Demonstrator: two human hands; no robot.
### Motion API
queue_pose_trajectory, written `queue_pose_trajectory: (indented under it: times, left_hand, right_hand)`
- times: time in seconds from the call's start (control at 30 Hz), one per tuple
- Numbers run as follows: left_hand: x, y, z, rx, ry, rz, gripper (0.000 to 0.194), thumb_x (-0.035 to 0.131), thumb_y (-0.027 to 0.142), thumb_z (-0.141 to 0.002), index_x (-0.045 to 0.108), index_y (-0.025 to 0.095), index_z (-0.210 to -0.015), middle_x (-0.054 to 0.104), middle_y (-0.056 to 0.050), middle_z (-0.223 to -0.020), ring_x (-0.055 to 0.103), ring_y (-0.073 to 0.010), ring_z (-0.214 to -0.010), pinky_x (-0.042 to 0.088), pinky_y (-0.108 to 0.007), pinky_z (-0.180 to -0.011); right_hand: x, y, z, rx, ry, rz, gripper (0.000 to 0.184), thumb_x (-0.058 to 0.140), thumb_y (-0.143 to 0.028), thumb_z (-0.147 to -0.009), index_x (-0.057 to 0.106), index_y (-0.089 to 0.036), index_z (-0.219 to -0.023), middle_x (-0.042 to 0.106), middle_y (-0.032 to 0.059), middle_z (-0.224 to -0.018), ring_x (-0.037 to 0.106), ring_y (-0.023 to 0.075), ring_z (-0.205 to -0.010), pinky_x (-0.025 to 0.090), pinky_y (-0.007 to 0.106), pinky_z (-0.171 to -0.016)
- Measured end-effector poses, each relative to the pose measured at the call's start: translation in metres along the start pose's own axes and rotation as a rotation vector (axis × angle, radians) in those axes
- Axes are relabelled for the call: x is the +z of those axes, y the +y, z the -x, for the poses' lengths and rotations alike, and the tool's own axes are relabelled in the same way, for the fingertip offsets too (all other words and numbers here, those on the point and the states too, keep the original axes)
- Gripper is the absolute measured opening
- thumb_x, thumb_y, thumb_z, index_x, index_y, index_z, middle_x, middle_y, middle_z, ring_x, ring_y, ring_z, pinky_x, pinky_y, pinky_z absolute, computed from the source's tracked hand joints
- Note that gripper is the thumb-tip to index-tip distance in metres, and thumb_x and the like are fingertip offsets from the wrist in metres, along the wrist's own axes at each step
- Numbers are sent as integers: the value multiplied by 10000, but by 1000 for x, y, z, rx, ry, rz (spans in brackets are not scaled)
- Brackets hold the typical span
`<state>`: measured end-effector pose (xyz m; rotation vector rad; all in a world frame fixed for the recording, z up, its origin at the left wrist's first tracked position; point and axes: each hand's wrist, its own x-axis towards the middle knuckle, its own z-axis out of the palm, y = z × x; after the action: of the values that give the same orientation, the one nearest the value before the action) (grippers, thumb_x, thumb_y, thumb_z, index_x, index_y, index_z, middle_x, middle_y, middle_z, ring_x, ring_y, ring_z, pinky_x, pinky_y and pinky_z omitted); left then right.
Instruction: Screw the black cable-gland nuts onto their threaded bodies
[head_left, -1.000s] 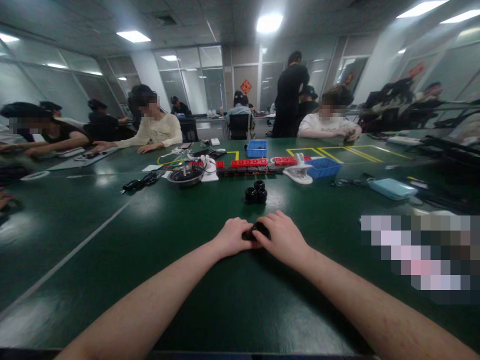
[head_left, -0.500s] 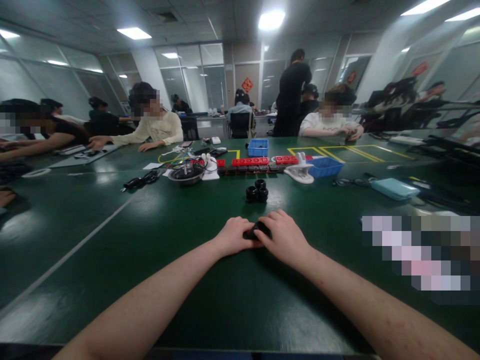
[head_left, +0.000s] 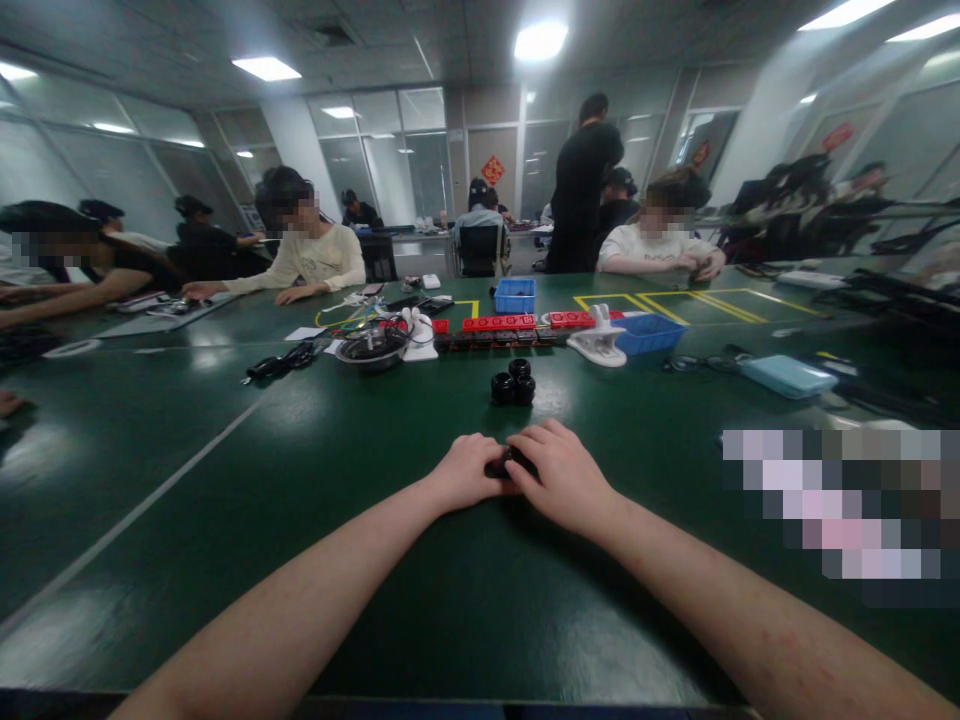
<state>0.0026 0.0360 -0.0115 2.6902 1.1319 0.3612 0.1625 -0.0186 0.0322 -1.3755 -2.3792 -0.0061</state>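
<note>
So your left hand point(head_left: 466, 474) and right hand point(head_left: 564, 478) are both gripping a small black part point(head_left: 523, 460), fingers bending round opposite sides and mostly hiding it. It's sitting between your hands at the green table point(head_left: 450, 610), and three black round pieces point(head_left: 514, 385) are huddling together just beyond.

The tabletop point(head_left: 405, 620) is deep green, crossed by a pale grey stripe point(head_left: 150, 507) and marked farther off with yellow lines point(head_left: 606, 297). Black is the small piece point(head_left: 513, 460) between the left hand point(head_left: 466, 472) and the right hand point(head_left: 562, 475); glossy black, too, the round pieces point(head_left: 514, 386) beyond. The strips point(head_left: 499, 323) are bright red with dark markings, the bins point(head_left: 652, 336) blue, the flat case point(head_left: 791, 376) pale turquoise. One seated person wears a cream top point(head_left: 330, 262); a wall sign point(head_left: 492, 170) is red patterned with gold.
</note>
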Motion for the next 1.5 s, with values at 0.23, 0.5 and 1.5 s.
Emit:
queue_pose_trajectory:
  times: [0.23,0.5,1.5]
  left_hand:
    - [4,-4,-1,-16,-13,-31,255,593,414,-706,543,164,-714,556,-16,-736,487,-184,-718,359,-295,-669]
    - [4,-4,-1,2,-26,-17,163,579,351,-721,568,189,-740,555,1,-751,487,-178,-736,350,-291,-668]
    - [-7,0,2,16,-39,87,374,548,562,-735,607,209,-843,557,9,-754,486,-169,-727,339,-283,-674]
  right_hand:
    - [-3,-6,3,-93,-17,-36,282,458,-340,-844,618,-163,-994,627,69,-926,440,196,-806,332,331,-721]
    - [-9,-11,4,-201,-69,-79,279,441,-328,-855,658,-163,-915,648,68,-889,441,182,-763,319,318,-696]
    - [0,31,-7,106,-40,-17,414,336,-408,-900,545,-142,-1138,628,92,-1004,549,198,-938,382,307,-805]
